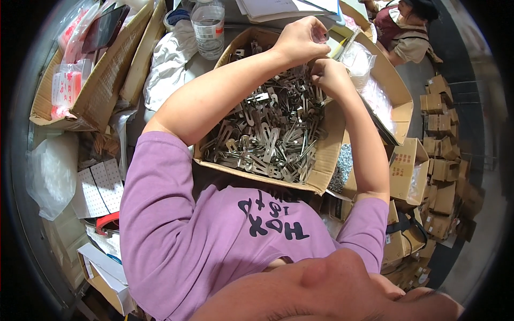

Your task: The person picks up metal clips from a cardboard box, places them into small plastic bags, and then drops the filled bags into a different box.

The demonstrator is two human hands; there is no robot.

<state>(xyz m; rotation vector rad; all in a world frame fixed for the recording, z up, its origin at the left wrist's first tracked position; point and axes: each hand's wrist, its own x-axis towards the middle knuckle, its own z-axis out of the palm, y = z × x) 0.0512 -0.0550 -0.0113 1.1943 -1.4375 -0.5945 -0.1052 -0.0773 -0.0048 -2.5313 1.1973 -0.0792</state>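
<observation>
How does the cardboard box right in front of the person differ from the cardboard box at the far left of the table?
The box in front is heaped with loose flat metal clips, while the left box holds plastic bags with red print and a dark tablet-like device. Both hands, left hand and right hand, work over the box in front; neither is near the left box. Both are open-topped brown cardboard with flaps folded out.

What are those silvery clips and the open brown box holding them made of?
The flat silvery slotted clips look like bare metal, probably steel: they glint grey and keep thin stamped edges. The open brown box looks like matte corrugated cardboard, with folded flaps and dull tan walls.
</observation>
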